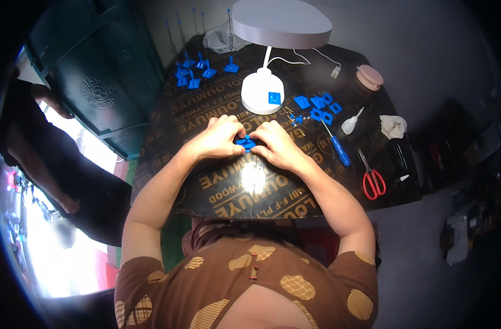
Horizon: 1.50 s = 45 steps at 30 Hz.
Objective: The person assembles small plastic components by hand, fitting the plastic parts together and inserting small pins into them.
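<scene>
In the middle of the table, just in front of the lamp base, both my hands close in on a small blue plastic part [245, 144]. My left hand [224, 135] grips it from the left, with thumb and fingers bent around it. From the right, my right hand [274, 143] pinches its other side, the thumb near the front edge. The fingers hide much of the part, so its full shape does not show. A blue square plate [274, 98] lies on the white lamp base [256, 104].
Blue square pieces [327, 108] lie right of the lamp beside a blue-handled screwdriver [340, 150], a white squeeze bottle [351, 124] and red scissors [374, 183]. Blue parts with springy stems [194, 80] stand far left. The lamp head [282, 23] overhangs the table. A person in black [64, 164] is at left.
</scene>
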Available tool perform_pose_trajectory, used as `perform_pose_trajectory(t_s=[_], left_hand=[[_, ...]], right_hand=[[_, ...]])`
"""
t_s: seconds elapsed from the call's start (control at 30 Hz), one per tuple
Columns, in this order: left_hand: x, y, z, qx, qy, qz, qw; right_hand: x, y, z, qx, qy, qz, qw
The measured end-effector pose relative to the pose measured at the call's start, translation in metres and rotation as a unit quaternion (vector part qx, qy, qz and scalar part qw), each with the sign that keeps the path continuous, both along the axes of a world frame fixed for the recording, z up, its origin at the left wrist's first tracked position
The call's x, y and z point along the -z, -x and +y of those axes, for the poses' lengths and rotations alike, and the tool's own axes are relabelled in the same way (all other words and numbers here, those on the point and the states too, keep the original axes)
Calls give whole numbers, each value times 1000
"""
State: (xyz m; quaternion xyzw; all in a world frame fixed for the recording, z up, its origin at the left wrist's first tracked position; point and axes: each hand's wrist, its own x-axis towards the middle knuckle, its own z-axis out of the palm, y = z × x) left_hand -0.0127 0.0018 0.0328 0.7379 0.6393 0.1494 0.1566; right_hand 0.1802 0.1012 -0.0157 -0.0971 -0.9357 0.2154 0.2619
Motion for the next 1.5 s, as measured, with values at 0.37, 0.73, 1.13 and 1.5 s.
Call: perform_pose_trajectory(t_s=[0.37,0.73,1.13,1.5], left_hand=[[20,-4,-8,-6,-82,-62,995],[24,9,0,-83,-207,-197,955],[38,41,9,-305,-208,-274,888],[21,40,4,-301,-107,-435,842]], right_hand=[[1,9,-10,11,43,110,993],[-3,-3,-9,83,299,112,944],[-11,-10,-5,97,332,120,930],[-4,-10,-2,88,350,126,924]])
